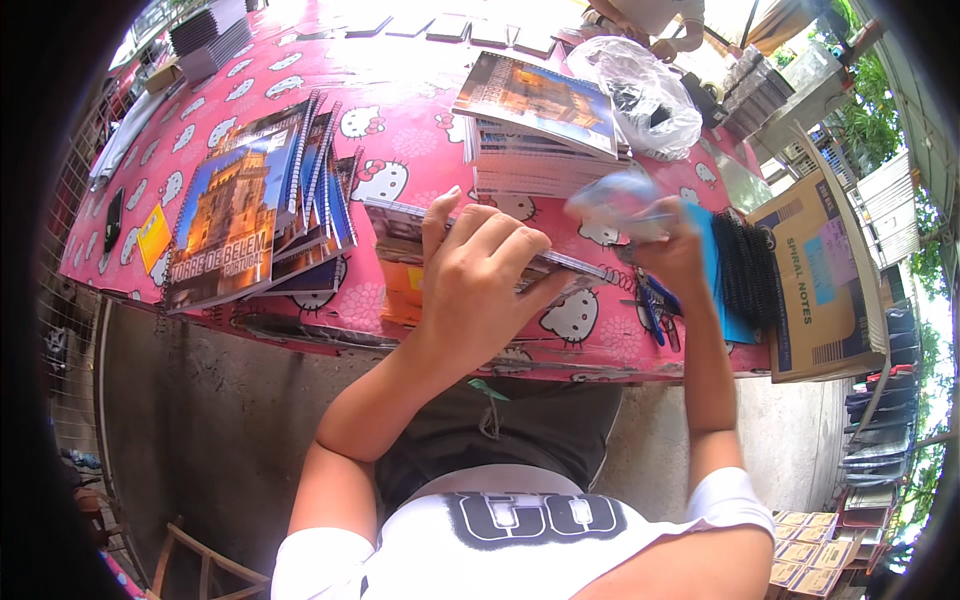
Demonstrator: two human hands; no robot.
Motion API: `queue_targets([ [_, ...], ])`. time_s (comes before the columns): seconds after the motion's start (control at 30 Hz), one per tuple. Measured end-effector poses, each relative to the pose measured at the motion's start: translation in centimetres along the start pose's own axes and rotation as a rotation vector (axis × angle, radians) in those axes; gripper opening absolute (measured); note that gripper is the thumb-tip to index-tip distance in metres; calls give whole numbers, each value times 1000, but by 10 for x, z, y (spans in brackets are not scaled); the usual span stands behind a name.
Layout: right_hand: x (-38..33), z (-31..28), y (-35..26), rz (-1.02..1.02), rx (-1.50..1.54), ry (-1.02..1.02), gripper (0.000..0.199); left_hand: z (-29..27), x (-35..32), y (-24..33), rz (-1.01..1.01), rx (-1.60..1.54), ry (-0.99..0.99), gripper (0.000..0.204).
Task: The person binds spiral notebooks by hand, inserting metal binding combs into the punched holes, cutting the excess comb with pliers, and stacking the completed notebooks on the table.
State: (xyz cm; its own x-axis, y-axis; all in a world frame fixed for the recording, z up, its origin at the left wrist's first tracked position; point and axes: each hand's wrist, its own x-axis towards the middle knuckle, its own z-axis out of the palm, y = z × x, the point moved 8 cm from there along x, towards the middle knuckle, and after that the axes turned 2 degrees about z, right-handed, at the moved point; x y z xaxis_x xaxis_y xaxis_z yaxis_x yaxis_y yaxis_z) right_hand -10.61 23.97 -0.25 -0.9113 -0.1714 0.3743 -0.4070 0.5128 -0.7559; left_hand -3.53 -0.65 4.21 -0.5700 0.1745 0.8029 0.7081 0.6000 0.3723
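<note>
My left hand [485, 270] is closed around a notebook [400, 215], held almost edge-on above the near edge of the table. A dark spiral coil [622, 278] sticks out past the notebook's right end. Close to that end is my right hand [672, 250], its fingers smeared by motion. A blurred, bluish, see-through shape [615, 203] shows at its fingertips; its kind cannot be made out. Pliers with blue handles [655, 310] lie just below the right hand. Under the held notebook is an orange block-like thing [402, 290], partly hidden.
Spiral notebooks [225, 215] are piled at left, beside a yellow pad [153, 238] and a phone [114, 220]. Ahead stands a notebook stack [545, 155] by a clear plastic bag [640, 95]. Black coils [748, 270] and a cardboard box [815, 275] are at right. Another person [650, 20] is across the table.
</note>
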Motion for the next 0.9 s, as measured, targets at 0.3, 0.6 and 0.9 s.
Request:
queue_targets([
  [0.3,19,26,-51,-121,719,-363,20,1,-1,-3,-35,-34,9,29],
  [0.6,34,47,-75,-231,891,-511,20,-28,0,-31,-142,125,42,39],
  [0.9,47,54,26,325,699,-99,28,-30,0,-41,-186,15,81,46],
])
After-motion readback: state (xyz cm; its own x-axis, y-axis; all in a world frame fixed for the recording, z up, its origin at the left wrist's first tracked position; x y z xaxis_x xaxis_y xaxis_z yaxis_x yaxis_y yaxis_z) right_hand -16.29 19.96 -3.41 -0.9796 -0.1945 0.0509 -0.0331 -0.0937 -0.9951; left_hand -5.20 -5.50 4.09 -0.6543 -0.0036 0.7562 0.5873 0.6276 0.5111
